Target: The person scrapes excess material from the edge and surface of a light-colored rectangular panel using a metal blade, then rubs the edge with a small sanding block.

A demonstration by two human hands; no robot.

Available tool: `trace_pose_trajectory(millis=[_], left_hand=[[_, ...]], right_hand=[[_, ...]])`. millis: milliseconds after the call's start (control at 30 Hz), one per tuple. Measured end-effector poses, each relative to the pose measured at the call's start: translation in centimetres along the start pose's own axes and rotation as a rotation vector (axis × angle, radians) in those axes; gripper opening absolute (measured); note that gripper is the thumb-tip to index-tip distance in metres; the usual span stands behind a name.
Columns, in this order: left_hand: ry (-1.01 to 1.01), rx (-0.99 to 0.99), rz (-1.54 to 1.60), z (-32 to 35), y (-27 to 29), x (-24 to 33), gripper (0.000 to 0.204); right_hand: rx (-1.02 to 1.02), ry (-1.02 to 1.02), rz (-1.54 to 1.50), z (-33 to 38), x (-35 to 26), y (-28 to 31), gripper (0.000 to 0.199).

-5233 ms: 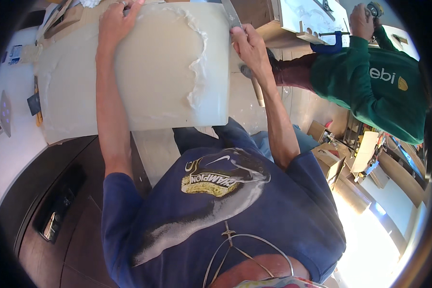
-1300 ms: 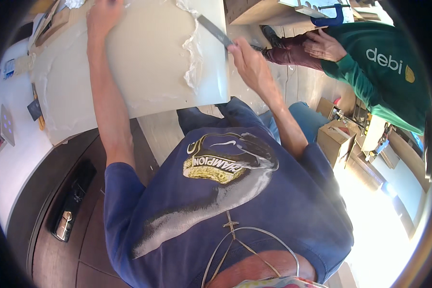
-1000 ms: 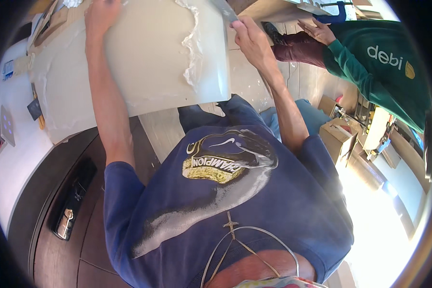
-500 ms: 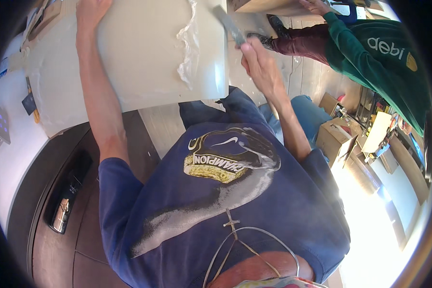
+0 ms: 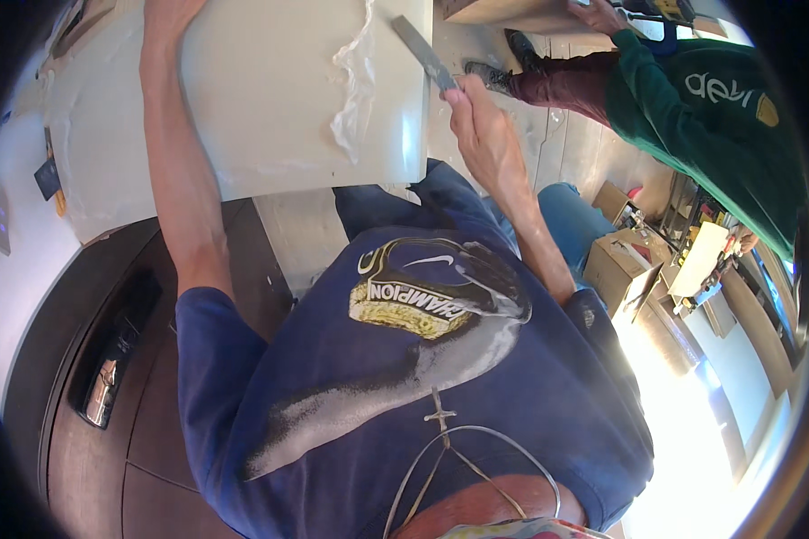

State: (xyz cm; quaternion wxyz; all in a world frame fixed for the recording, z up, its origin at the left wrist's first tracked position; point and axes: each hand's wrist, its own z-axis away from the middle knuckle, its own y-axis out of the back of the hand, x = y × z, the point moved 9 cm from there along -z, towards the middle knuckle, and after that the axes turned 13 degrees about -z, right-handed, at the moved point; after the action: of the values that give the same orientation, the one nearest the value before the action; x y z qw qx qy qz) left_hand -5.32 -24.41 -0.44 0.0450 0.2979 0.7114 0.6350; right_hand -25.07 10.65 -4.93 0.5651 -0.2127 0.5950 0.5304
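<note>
A large pale panel (image 5: pixel 270 108) fills the upper left, its near edge just in front of my body. My left hand (image 5: pixel 173 13) rests on the panel at the top edge of the view; its fingers are cut off. My right hand (image 5: pixel 487 135) is closed around a flat grey metal file (image 5: pixel 420 54), just off the panel's right side. The file points up and to the left, its tip over the panel near the right edge. A crumpled strip of whitish translucent film (image 5: pixel 355 85) lies on the panel, left of the file.
Beyond the right edge stands a co-worker in a green sweatshirt (image 5: pixel 692 117), one hand on a wooden piece (image 5: pixel 503 11). Cardboard boxes (image 5: pixel 622 269) and tools sit at the right. A dark brown cabinet (image 5: pixel 180 359) is at my left. A black-bladed scraper (image 5: pixel 48 180) lies by the panel's left edge.
My right hand and the file have shifted slightly, the file tip moving left and down. My left hand has slipped a little further out at the top. The co-worker's body has turned slightly.
</note>
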Motion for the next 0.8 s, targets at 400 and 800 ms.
trace_pose_trajectory(millis=[400,800], left_hand=[[0.03,-0.015,0.013,0.4,0.3,0.2,0.034],[0.027,-0.018,0.029,0.3,-0.1,-0.5,0.034]], right_hand=[[-0.025,0.031,0.077,-0.7,-1.1,0.0,0.02],[-0.078,-0.04,0.107,0.1,-0.6,0.4,0.019]])
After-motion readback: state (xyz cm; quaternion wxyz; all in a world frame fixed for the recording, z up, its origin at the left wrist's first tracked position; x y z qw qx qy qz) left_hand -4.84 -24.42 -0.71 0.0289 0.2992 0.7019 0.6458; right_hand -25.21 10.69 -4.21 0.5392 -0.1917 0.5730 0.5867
